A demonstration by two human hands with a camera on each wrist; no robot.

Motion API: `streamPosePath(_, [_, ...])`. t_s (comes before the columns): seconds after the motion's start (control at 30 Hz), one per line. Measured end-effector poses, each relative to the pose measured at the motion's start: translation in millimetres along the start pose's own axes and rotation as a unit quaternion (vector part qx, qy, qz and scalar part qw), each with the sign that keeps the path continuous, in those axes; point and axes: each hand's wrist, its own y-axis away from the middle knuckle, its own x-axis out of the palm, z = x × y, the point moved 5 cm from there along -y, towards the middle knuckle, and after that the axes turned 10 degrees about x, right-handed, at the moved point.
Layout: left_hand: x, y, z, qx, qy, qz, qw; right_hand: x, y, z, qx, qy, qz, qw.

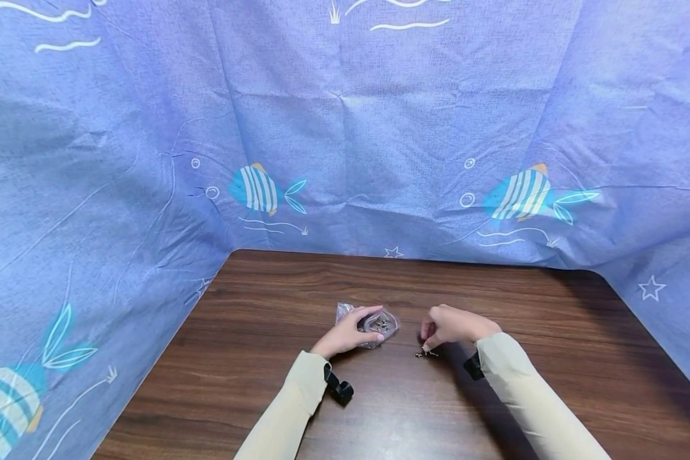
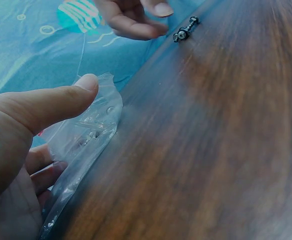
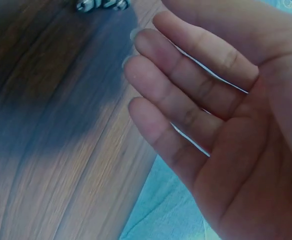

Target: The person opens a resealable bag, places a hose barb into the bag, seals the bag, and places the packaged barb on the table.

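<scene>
In head view I see clear bag [image 1: 397, 319] on wooden table [image 1: 379, 409], small pieces [image 1: 382, 324] inside, too tiny to identify. Left hand [image 1: 345, 333] at bag's 9 o'clock, thumb and fingers curled round it. Loose metal parts [image 1: 427, 353] at bag's 4 o'clock, outside it. Right hand [image 1: 453, 324] at bag's 3 o'clock, close over parts; left wrist view shows me thumb and fingers apart.
</scene>
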Motion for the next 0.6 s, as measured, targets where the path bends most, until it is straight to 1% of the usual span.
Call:
streamPosePath(0.27, [0.8, 0.7, 0.6, -0.001, 0.006, 0.0, 1.0, 2, 10, -7, 0.036, 0.005, 0.017, 0.999])
streamPosePath(0.47, [0.2, 0.2, 0.4, 0.0, 0.004, 0.001, 1.0, 7, 13, -12, 0.046, 0.013, 0.031, 0.998])
streamPosePath(0.6, [0.2, 0.0, 0.7, 0.001, 0.004, -0.001, 1.0, 9, 14, -12, 0.04, 0.011, 0.037, 0.998])
